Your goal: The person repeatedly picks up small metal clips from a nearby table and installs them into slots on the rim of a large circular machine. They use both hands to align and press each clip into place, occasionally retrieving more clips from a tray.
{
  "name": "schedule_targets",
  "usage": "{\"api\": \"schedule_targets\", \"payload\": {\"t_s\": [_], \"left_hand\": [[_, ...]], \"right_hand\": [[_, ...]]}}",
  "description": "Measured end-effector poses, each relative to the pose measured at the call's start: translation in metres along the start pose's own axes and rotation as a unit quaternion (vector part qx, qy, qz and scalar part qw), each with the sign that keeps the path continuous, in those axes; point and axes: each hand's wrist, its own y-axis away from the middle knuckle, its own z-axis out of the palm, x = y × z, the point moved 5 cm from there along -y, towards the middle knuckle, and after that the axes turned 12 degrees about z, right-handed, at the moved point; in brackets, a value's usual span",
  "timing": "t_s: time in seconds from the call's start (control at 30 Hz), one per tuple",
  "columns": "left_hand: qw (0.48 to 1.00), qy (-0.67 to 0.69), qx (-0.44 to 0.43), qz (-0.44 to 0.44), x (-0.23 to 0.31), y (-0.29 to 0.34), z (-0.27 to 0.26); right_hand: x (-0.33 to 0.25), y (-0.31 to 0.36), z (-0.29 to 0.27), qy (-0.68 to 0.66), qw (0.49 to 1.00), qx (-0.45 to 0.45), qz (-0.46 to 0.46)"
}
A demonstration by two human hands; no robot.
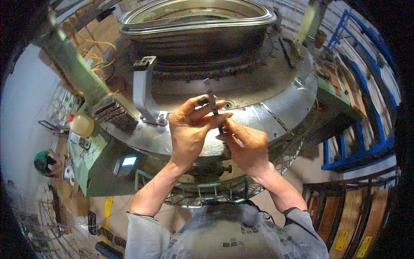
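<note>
A: Strip [211, 100] is pinched upright in left hand [189, 129], above the machine ring [276, 108]. Right hand [246, 146] clenched on its lower end.

B: Risk?

A: Thin fingertip hold. A slip likely drops it into the wire guard [194, 194] below.

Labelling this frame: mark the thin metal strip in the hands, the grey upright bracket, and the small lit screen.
thin metal strip [210, 96], head view, upper part above fingers.
grey upright bracket [142, 93], head view, vertical face.
small lit screen [129, 161], head view, screen centre.
</note>
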Motion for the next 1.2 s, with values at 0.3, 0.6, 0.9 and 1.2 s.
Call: {"api": "schedule_targets", "payload": {"t_s": [0.3, 0.6, 0.9, 1.2], "left_hand": [[0.995, -0.020, -0.035, -0.094, 0.015, 0.016, -0.022], [0.930, 0.084, -0.044, -0.356, 0.021, 0.106, 0.034], [0.867, 0.108, -0.033, -0.486, -0.021, 0.168, 0.048], [0.848, 0.130, -0.017, -0.514, -0.044, 0.192, 0.057]], "right_hand": [[-0.010, -0.014, -0.017, -0.119, 0.989, -0.018, 0.084], [0.000, 0.042, -0.035, -0.341, 0.850, -0.131, 0.380], [0.047, 0.117, -0.046, -0.258, 0.865, -0.077, 0.423], [0.072, 0.141, -0.038, -0.321, 0.837, -0.073, 0.438]]}}
